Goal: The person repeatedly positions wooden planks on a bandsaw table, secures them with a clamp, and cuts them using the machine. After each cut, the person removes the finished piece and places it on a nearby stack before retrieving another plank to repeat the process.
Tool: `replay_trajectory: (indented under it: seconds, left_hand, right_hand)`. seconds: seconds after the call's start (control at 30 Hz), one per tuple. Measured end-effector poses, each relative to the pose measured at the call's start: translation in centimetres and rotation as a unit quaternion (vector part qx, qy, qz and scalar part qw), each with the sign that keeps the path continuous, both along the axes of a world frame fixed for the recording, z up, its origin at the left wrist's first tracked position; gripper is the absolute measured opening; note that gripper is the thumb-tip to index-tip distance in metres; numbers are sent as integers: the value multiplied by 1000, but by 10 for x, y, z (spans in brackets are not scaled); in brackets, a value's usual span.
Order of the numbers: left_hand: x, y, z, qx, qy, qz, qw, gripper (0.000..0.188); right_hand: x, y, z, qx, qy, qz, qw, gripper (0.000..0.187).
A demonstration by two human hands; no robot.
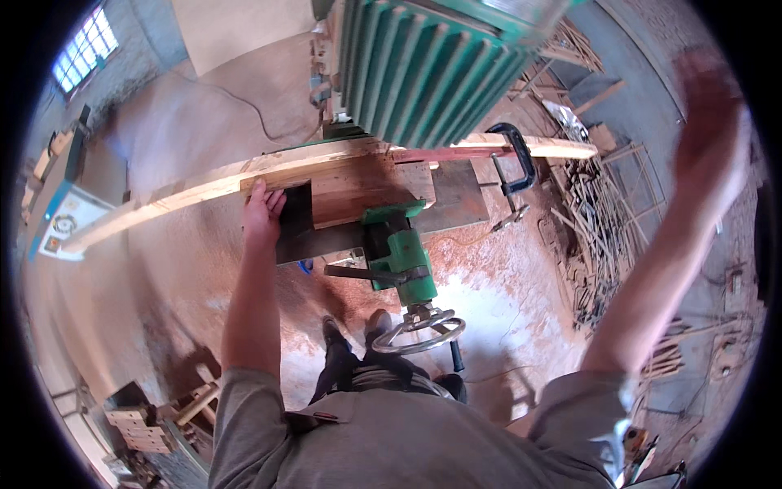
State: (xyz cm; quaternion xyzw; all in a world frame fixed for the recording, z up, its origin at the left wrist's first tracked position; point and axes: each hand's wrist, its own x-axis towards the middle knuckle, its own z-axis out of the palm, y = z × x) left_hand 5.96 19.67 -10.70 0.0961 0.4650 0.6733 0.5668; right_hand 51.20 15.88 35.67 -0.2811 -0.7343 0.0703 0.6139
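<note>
Pale wood runs across our view: a long plank (326, 163) lies on the counter (456, 200) of a green woodworking machine (423, 65), its left end reaching far out over the sawdust-covered floor (505, 301) and its right end passing under the ribbed green housing. Our left hand (262, 213) rests flat against the near edge of the plank, fingers (259, 189) stretched out and lying on the wood, not curled around it. Just to the right of that hand sits a square wooden block (358, 196), touching the plank's near side.

Our right hand (707, 122) is raised high at the right of the view, well apart from the plank and the machine. It is blurred, so we cannot tell whether its fingers are spread or curled; we see nothing in it.

A black clamp (517, 159) grips the plank on the right side of the counter. Below the counter, a green bracket carries a metal handwheel (419, 330), which sits just above our shoes. Scrap metal and wood pieces (595, 236) are piled on the floor to the right, and a window (85, 49) shows at the upper left.
</note>
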Motion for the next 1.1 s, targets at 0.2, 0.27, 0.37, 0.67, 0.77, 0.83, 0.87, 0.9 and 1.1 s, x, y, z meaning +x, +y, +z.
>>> replay_trajectory:
  seconds: [0.2, 0.27, 0.37, 0.67, 0.77, 0.83, 0.87, 0.9, 1.1]
  left_hand:
    - [4, 10, 1, 14, -7, -8, 1000, 45]
    - [-3, 1, -4, 3, 8, 8, 1000, 44]
    - [-9, -4, 0, -14, 9, 23, 1000, 38]
    - [-15, 1, 4, -26, -25, 43, 998, 33]
    - [-50, -4, 12, -20, -57, 87, 994, 29]
    - [-91, -12, 6, -5, -41, 101, 994, 25]
    - [-122, -18, 0, -2, -32, 102, 994, 24]
    - [-140, -21, 1, -3, -17, 101, 995, 23]
    - [-196, -81, 52, 275, -62, 45, 958, 26]
  right_hand:
    - [-226, -55, -282, -415, -378, 194, 804, 43]
    - [-245, -53, -284, -491, -453, 229, 708, 50]
    - [-206, -50, -260, -548, -220, 147, 794, 32]
    - [21, -78, -415, -533, 43, -218, 817, 32]
    - [23, -106, -400, -538, 72, -263, 797, 30]
    - [46, -134, -413, -558, 156, -245, 777, 30]
    - [47, -149, -409, -568, 183, -259, 759, 31]
    - [49, -163, -409, -583, 215, -274, 734, 32]
    - [41, -253, -414, -611, 287, -351, 649, 32]
